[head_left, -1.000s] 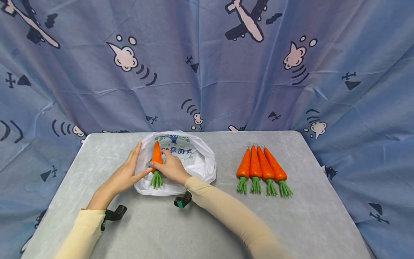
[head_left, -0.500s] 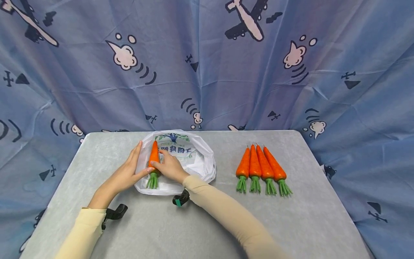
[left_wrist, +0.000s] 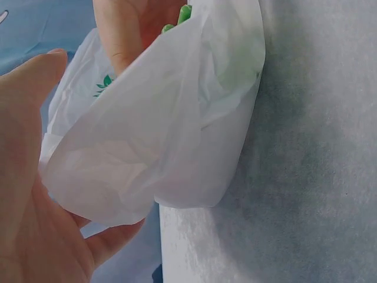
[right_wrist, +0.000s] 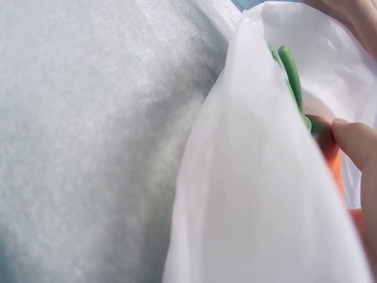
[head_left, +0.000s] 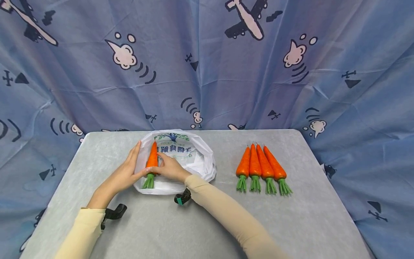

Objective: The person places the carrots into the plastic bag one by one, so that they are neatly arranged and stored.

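Note:
A white plastic bag [head_left: 207,162] with printed lettering lies with its mouth wide at the left of the table. Inside it, along the left side, is an orange carrot [head_left: 152,157], tip away and green stems toward me. My right hand [head_left: 171,168] reaches into the bag and holds this carrot, its thumb [right_wrist: 353,138] pressed near the green top in the right wrist view. My left hand [head_left: 124,176] supports the bag's left side, fingers extended along the outside. In the left wrist view the bag wall [left_wrist: 135,159] stands between thumb and fingers, hiding most of the carrot.
Several more carrots [head_left: 254,162] lie side by side at the right of the table [head_left: 310,216], tips pointing away. A blue curtain [head_left: 207,64] printed with planes hangs behind the table's far edge. Both wrists carry black camera mounts [head_left: 114,213].
Within the bag, the carrot has shifted left and its stem end has swung left, with the right hand on it. The left hand and the other carrots have hardly moved.

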The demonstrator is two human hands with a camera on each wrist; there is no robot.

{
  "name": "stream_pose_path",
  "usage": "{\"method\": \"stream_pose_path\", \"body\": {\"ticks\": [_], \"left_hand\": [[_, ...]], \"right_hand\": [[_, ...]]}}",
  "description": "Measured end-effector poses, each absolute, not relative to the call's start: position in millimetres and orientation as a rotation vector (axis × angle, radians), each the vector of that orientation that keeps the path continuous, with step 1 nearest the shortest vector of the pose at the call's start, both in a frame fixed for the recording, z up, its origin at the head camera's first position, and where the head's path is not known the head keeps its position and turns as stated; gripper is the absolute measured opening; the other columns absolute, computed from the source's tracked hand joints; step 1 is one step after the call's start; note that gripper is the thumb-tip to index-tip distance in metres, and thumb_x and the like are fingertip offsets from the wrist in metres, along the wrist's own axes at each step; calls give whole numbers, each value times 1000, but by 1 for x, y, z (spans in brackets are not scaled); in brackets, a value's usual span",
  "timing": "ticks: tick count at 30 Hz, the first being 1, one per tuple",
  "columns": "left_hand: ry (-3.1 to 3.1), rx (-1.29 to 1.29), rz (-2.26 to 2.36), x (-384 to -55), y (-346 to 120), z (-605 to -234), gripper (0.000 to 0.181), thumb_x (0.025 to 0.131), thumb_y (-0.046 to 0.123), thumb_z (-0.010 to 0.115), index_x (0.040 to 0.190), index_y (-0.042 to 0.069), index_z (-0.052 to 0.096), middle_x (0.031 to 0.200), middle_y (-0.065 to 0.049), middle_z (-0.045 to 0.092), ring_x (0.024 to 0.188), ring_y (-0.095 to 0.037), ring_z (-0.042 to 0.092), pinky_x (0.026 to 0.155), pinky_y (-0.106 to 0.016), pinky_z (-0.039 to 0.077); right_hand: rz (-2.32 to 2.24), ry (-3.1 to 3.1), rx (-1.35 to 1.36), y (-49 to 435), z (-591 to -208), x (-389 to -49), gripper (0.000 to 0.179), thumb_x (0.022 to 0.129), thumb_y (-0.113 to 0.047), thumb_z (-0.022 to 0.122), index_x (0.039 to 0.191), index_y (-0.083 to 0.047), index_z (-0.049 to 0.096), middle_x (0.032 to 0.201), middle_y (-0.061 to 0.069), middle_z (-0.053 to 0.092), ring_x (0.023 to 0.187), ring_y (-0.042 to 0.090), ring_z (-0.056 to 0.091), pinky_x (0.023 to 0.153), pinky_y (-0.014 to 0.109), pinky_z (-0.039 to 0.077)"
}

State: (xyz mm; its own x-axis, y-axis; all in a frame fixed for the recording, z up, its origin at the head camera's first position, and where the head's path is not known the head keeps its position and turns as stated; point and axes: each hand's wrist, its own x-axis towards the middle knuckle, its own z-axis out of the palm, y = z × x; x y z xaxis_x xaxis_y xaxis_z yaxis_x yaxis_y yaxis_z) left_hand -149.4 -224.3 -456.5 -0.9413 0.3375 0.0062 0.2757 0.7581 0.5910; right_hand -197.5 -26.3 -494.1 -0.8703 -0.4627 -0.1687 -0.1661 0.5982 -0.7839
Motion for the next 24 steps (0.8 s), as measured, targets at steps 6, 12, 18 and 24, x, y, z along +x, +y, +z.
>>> {"method": "stream_pose_path", "body": {"ticks": [6, 12, 18, 24], "left_hand": [[2846, 493, 936, -150, -225, -456, 101, 97, 48, 59, 158, 23, -17, 168, -17, -1, 149, -50, 19, 114, -69, 25], [2845, 491, 936, -150, -226, -458, 100, 97, 47, 59, 158, 25, -18, 168, -18, -1, 149, -50, 19, 114, -69, 25], [2837, 488, 938, -150, -225, -458, 100, 97, 48, 58, 158, 24, -18, 168, -18, -2, 149, -50, 18, 115, -69, 25], [2835, 490, 935, -151, -225, -458, 100, 97, 48, 58, 158, 24, -18, 168, -17, -3, 149, -50, 18, 114, -69, 25]], "right_hand": [[-1224, 2429, -514, -27, -497, -196, 84, 90, -50, 68, 155, -10, 33, 72, -3, 61, 60, 5, 53, 55, 17, 41], [-1232, 2424, -486, -30, -497, -193, 82, 92, -48, 66, 156, -11, 30, 73, -4, 61, 60, 5, 53, 55, 17, 41], [-1229, 2434, -454, -31, -496, -191, 80, 93, -48, 65, 156, -12, 31, 73, -4, 59, 60, 5, 50, 54, 16, 39], [-1254, 2411, -445, -31, -496, -191, 82, 92, -48, 66, 156, -10, 31, 71, -3, 60, 59, 5, 51, 54, 16, 39]]}}
